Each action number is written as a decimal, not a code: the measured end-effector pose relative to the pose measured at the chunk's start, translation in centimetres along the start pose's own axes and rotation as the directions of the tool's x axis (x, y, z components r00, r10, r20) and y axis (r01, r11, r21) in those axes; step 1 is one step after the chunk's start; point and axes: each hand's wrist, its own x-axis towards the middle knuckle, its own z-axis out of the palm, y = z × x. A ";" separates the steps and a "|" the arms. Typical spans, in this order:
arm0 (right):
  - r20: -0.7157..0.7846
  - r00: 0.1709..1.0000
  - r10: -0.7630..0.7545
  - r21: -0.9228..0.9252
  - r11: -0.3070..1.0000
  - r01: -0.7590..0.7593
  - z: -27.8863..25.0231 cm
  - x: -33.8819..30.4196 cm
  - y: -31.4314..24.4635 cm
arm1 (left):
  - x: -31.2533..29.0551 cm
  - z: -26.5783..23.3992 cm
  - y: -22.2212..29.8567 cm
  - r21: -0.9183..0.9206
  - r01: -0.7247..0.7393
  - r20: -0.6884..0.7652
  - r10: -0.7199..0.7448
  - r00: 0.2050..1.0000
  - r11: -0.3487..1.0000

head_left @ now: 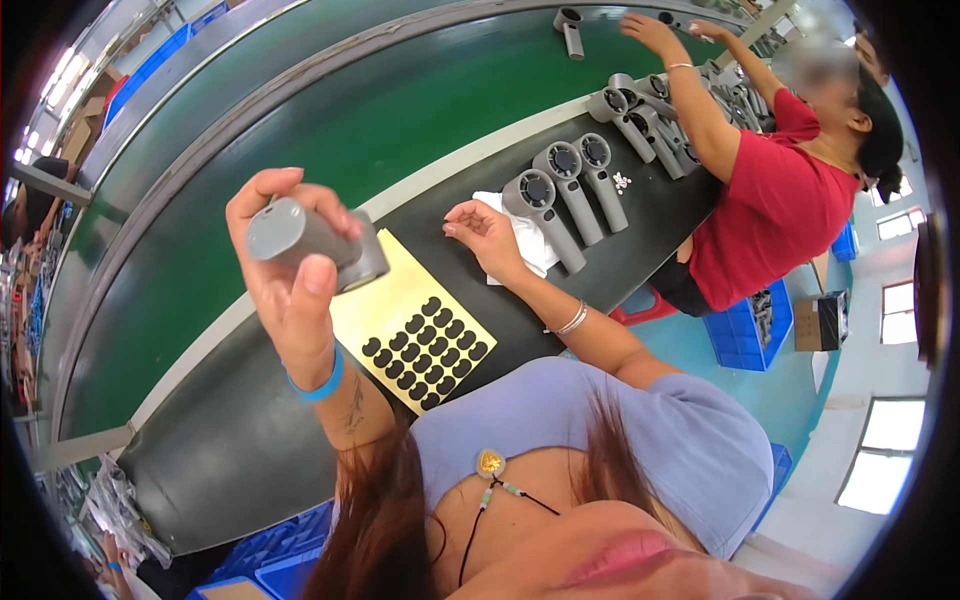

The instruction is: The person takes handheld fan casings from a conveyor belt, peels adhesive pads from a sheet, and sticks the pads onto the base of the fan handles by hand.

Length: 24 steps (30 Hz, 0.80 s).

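My left hand (292, 318) is raised over the bench, its fingers wrapped round a grey handheld fan (278, 232). One rounded end of the fan faces up toward me, and part of its body is behind my fingers. Under it lies a yellow sheet (385, 285) with rows of small black rounded stickers (428, 345). Just beyond the sheet, my right hand (486, 238) is closed with thumb and fingertips together. Anything pinched there is too small to make out. A white cloth (537, 245) lies beside that hand, partly under a grey handheld fan (530, 195).
More grey handheld fans (565, 165) lie to the right on the dark bench (220, 440). A green conveyor (350, 130) runs along its far side. A person in red (780, 190) reaches over the belt at right. A blue crate (745, 330) stands on the floor.
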 end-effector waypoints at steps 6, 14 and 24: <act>0.062 0.998 -0.022 0.109 0.994 0.015 -0.3 -0.1 -1.0 | 0.5 1.0 -1.3 0.025 -0.093 0.035 0.092 0.995 0.995; -0.032 0.995 -0.099 -0.005 0.995 0.099 -0.8 -1.9 -7.3 | -3.4 -1.0 -1.2 0.486 -0.028 0.093 -0.020 0.995 0.873; 0.191 0.972 -0.139 0.036 0.990 0.135 3.1 -5.3 -12.2 | -10.2 -0.4 -1.8 0.589 0.171 -0.119 -0.125 0.985 0.790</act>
